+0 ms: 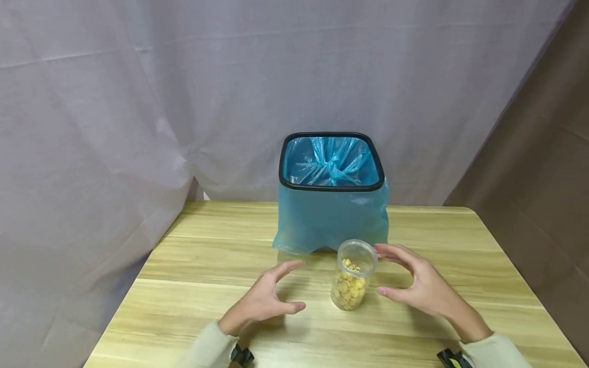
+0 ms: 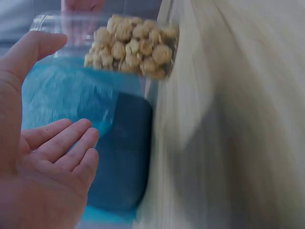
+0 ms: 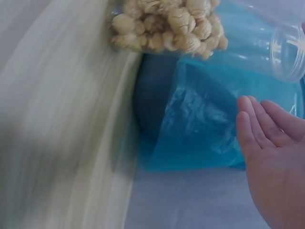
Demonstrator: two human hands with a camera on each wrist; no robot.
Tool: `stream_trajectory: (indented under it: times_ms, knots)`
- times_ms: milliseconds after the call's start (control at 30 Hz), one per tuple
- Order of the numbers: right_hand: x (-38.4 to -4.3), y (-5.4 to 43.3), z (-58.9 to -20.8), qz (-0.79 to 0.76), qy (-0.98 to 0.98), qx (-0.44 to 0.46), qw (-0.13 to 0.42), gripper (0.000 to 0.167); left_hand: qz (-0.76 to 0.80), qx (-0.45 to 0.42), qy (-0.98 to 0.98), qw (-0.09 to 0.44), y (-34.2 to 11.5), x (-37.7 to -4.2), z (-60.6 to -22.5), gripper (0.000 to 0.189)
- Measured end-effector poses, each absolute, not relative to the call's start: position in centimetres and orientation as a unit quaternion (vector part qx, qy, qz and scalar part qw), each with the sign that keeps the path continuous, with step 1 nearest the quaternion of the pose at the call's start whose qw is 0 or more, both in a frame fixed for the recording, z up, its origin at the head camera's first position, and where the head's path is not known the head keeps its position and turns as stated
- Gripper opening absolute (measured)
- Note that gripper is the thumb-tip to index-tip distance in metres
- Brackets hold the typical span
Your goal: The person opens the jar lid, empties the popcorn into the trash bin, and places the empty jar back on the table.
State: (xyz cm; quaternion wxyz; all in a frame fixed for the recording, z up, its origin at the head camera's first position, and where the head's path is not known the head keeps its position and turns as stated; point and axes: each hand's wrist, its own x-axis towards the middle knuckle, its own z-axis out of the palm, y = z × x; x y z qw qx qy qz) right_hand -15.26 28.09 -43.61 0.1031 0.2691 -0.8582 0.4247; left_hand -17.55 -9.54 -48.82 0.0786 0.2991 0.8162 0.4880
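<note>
A clear plastic jar (image 1: 350,283), partly filled with what looks like popcorn (image 3: 176,24), stands upright on the wooden table between the two hands. My left hand (image 1: 264,296) is to the jar's left, thumb and fingers spread in a wide curve with a gap to the jar. On the other side, my right hand (image 1: 421,281) has the same spread shape, its fingertips right at the jar's rim and its thumb a little off the wall. Neither hand grips anything. In the left wrist view the popcorn (image 2: 136,47) shows through the jar's wall, beyond the left thumb.
Directly behind the jar stands a bin (image 1: 331,217) lined with a blue plastic bag and topped by a black rim (image 1: 331,188). The bag's knotted part (image 1: 332,166) shows inside. Grey cloth (image 1: 230,92) hangs behind the table (image 1: 211,245), with brown cloth (image 1: 529,179) at right.
</note>
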Motion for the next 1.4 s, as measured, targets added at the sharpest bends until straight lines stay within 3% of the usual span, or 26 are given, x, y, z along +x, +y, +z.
stream_trajectory:
  times_ms: [533,733,967,1400]
  knots:
    - [-17.1,25.1,-42.5,0.397,-0.871,0.270,0.104,0.091,0.549,0.325,0.767,0.069,0.0,-19.9,-48.3,0.095]
    - [-17.4,24.4,-42.3,0.400,-0.868,0.272,0.114,0.084,0.593,0.346,0.725,0.060,2.4,-20.0,-48.8,0.090]
    - [-17.2,24.1,-42.2,0.406,-0.868,0.259,0.120,0.074,0.629,0.334,0.702,0.028,3.9,-19.8,-49.3,0.081]
    - [-16.9,23.9,-40.8,0.414,-0.854,0.292,0.121,0.078,0.633,0.363,0.684,-0.002,3.0,-19.2,-47.2,0.070]
